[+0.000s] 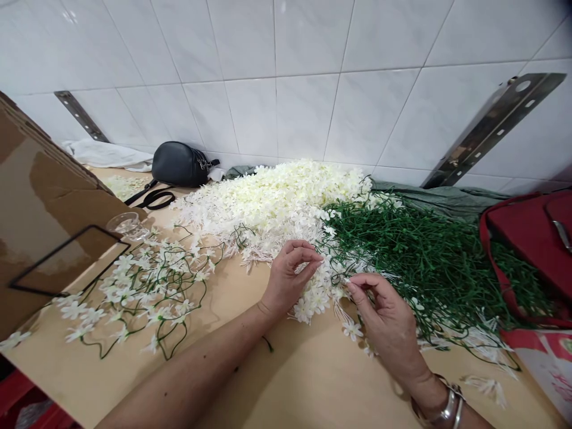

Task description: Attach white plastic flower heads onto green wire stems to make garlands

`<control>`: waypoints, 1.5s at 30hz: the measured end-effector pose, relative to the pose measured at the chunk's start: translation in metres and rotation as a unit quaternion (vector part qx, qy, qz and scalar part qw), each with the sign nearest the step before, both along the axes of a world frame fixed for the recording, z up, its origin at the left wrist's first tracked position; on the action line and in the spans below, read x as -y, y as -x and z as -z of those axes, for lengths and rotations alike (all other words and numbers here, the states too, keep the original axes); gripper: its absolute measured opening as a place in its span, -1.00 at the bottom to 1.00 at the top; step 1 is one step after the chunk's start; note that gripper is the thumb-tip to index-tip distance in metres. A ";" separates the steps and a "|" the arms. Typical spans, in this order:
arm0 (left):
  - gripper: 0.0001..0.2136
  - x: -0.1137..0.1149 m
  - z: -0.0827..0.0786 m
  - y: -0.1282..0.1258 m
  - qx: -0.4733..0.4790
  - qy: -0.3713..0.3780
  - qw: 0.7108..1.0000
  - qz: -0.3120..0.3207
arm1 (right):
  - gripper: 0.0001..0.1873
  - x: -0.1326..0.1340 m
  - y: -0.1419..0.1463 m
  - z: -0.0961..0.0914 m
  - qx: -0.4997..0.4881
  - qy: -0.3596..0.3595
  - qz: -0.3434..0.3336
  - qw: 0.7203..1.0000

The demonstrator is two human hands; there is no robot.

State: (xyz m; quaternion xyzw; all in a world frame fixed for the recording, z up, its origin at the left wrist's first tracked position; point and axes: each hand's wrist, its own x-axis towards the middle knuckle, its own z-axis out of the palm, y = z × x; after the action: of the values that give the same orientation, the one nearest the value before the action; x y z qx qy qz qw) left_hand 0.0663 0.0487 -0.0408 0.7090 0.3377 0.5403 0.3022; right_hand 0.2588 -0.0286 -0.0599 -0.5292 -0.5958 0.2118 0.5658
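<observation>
My left hand (292,274) is closed in a pinch at the front of a big heap of white artificial flowers (281,196). A white bit shows at its fingertips, too small to name. My right hand (388,322), with bracelets at the wrist, pinches too; a tiny pale piece shows between thumb and forefinger, its kind unclear. Loose white blossoms (311,305) lie on the table between the hands. Just beyond my right hand spreads a pile of green plastic stems (402,244). White flowers joined to green stems (147,286) lie scattered to the left.
A cardboard box (49,196) and a black wire frame (67,259) stand at the left, beside a clear plastic cup (127,225). Against the tiled wall sits a black bag (179,164). A red bag (531,238) borders the stems on the right. Metal brackets (491,131) hang on the wall.
</observation>
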 end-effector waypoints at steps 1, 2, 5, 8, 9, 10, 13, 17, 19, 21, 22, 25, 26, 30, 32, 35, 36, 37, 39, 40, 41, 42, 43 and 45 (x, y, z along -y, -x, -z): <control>-0.92 0.000 0.000 0.000 0.001 0.002 1.000 0.002 | -0.93 0.000 0.000 -0.001 0.003 -0.005 -0.001 1.000; -0.92 0.000 0.000 0.000 0.003 0.005 1.000 0.006 | -0.94 0.001 0.000 -0.001 0.007 -0.010 -0.002 1.000; -0.92 0.000 0.000 0.000 0.007 0.023 1.000 0.017 | -0.94 0.002 0.001 -0.004 0.019 -0.031 -0.010 0.999; -0.92 0.002 -0.002 0.000 0.008 0.053 0.998 0.021 | -0.94 0.002 0.003 -0.007 0.029 -0.039 -0.011 0.999; -0.90 0.002 -0.002 0.000 0.007 0.061 0.998 0.020 | -0.94 0.003 0.003 -0.008 0.032 -0.039 -0.011 0.999; -0.89 0.003 -0.002 0.000 0.007 0.066 0.998 0.018 | -0.94 0.003 0.003 -0.008 0.035 -0.040 -0.011 0.999; -0.83 0.003 -0.001 0.000 0.006 0.075 0.997 0.017 | -0.93 0.003 0.004 -0.010 0.041 -0.050 -0.010 0.998; -0.82 0.001 0.000 0.001 0.006 0.089 0.996 0.023 | -0.94 0.002 0.005 -0.010 0.049 -0.057 -0.010 0.997; -0.81 -0.001 -0.001 0.001 0.004 0.087 0.996 0.020 | -0.93 0.001 0.005 -0.010 0.053 -0.056 -0.009 0.997; -0.78 -0.001 -0.004 0.002 0.000 0.074 0.997 0.016 | -0.94 0.001 0.005 -0.011 0.058 -0.057 -0.007 0.997; -0.76 -0.001 -0.005 0.003 -0.006 0.065 0.998 0.014 | -0.94 0.001 0.006 -0.012 0.060 -0.058 -0.006 0.997; -0.79 -0.001 -0.011 0.004 -0.026 0.044 0.999 0.008 | -0.93 0.001 0.006 -0.015 0.062 -0.065 -0.007 0.996; -0.81 -0.001 -0.013 0.004 -0.027 0.040 0.999 0.006 | -0.93 0.002 0.006 -0.016 0.062 -0.065 -0.008 0.996; -0.89 -0.004 -0.022 0.004 0.007 0.057 0.998 0.018 | -0.93 0.003 0.005 -0.018 0.058 -0.058 -0.004 0.997; -0.89 -0.006 -0.029 0.005 0.018 0.095 0.995 0.040 | -0.93 0.004 0.004 -0.018 0.055 -0.057 -0.003 0.997; -0.84 0.000 -0.041 0.011 -0.002 0.140 0.989 0.052 | -0.95 0.006 0.004 -0.018 0.050 -0.058 -0.007 0.997; -0.83 0.004 -0.044 0.014 -0.022 0.140 0.989 0.049 | -0.95 0.006 0.004 -0.018 0.048 -0.057 -0.008 0.997; -0.81 0.010 -0.046 0.017 -0.049 0.133 0.989 0.047 | -0.95 0.007 0.003 -0.018 0.046 -0.056 -0.010 0.997; -0.82 0.024 -0.046 0.023 -0.092 0.119 0.988 0.044 | -0.96 0.008 0.003 -0.018 0.044 -0.050 -0.014 0.998; -0.84 0.030 -0.043 0.025 -0.098 0.122 0.987 0.038 | -0.96 0.008 0.002 -0.018 0.045 -0.045 -0.016 0.998; -0.86 0.035 -0.039 0.027 -0.087 0.136 0.986 0.029 | -0.96 0.008 0.002 -0.018 0.044 -0.042 -0.017 0.998; -0.87 0.039 -0.035 0.028 -0.061 0.162 0.985 0.022 | -0.97 0.009 0.002 -0.018 0.043 -0.040 -0.018 0.998; -0.84 0.041 -0.029 0.029 -0.026 0.197 0.980 0.019 | -0.96 0.010 0.001 -0.018 0.040 -0.038 -0.017 0.998; -0.75 0.042 -0.020 0.030 0.043 0.270 0.962 0.027 | -0.96 0.011 0.001 -0.018 0.034 -0.037 -0.013 0.999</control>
State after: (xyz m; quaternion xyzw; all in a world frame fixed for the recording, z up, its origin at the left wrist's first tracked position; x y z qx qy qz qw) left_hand 0.0367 0.0066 -0.0205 0.5861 0.4382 0.4507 0.5112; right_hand 0.2579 -0.0394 -0.0419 -0.5072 -0.6286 0.1793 0.5616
